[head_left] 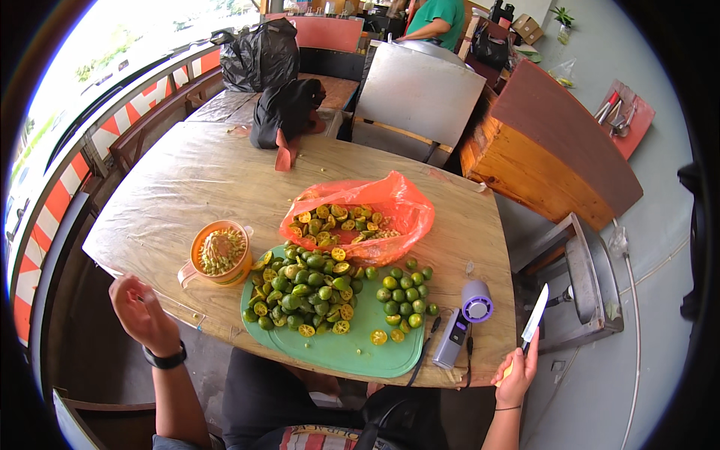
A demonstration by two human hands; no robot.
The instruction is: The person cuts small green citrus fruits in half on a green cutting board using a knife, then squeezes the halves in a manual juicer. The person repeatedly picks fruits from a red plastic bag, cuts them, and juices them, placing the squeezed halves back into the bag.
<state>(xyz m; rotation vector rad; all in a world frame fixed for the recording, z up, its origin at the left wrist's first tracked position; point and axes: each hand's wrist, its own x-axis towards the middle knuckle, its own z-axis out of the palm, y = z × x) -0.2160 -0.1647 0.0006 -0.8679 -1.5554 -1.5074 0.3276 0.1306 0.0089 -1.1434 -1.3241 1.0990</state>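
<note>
My right hand (pixel 516 376) grips a knife (pixel 535 313) with a yellow handle at the table's right corner, its blade pointing up and away. Empty and loosely curled with the fingers apart, my left hand (pixel 142 311) is raised off the table's left front edge. Near it stands an orange citrus juicer cup (pixel 225 259), its top heaped with seeds and pulp. On the green cutting board (pixel 375 360) lies a big pile of small green limes (pixel 300 292), many cut open to yellow flesh. A smaller group of mostly whole limes (pixel 405 292) sits at its right, with cut halves (pixel 379 337) in front.
A red plastic bag (pixel 409 202) behind the board holds squeezed lime halves and seeds. A purple handheld fan (pixel 478 304) and a grey device (pixel 451 341) with cables lie right of the board. Black bags (pixel 262 56) sit at the far left. A person in green (pixel 439 22) stands beyond.
</note>
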